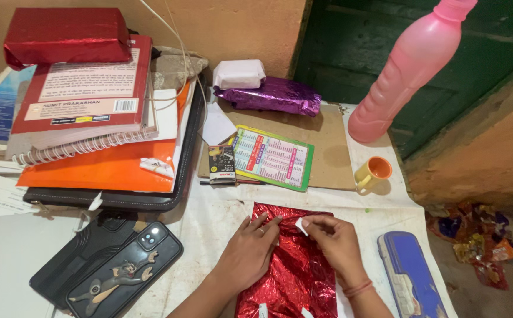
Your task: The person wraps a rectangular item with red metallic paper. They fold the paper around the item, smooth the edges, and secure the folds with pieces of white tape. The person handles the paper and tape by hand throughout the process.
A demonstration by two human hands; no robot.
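Note:
A parcel wrapped in shiny red foil paper lies on the white table cover in front of me. My left hand rests flat on its left side and presses it down, fingers together. My right hand sits on the upper right of the parcel and pinches a small white piece of tape between thumb and fingers, right by my left fingertips. More small white tape pieces stick along the foil's lower edge.
A phone in a cartoon case and a black wallet lie left. Stacked books with a red wrapped box stand behind. A purple wrapped parcel, clipboard, pink bottle, yellow cup and blue pencil box are nearby.

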